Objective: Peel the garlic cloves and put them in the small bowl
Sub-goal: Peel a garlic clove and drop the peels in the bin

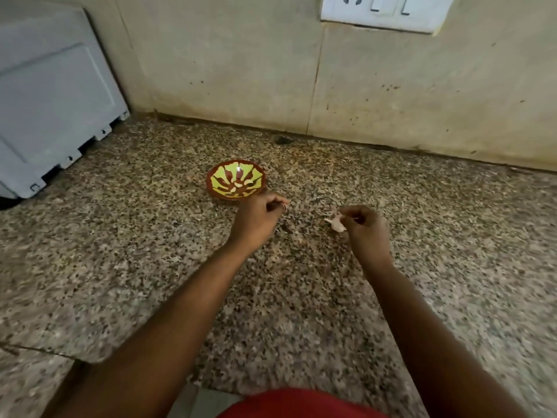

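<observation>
The small bowl (236, 180), brown with yellow-green pattern, sits on the speckled counter and holds a few pale peeled garlic cloves (238, 186). My left hand (259, 217) hovers just in front and right of the bowl with its fingers curled and its tips pinched together. A tiny pinkish bit shows at the tips, and I cannot tell whether it is a clove or a nail. My right hand (363, 229) is farther right, with curled fingers pinching a pale garlic piece with loose skin (336, 223) just above the counter.
The granite counter (150, 251) runs to a beige wall at the back. A grey appliance (51, 101) stands at the far left. A white switch and socket plate (385, 10) is on the wall at top right. The counter's front edge steps down at lower left.
</observation>
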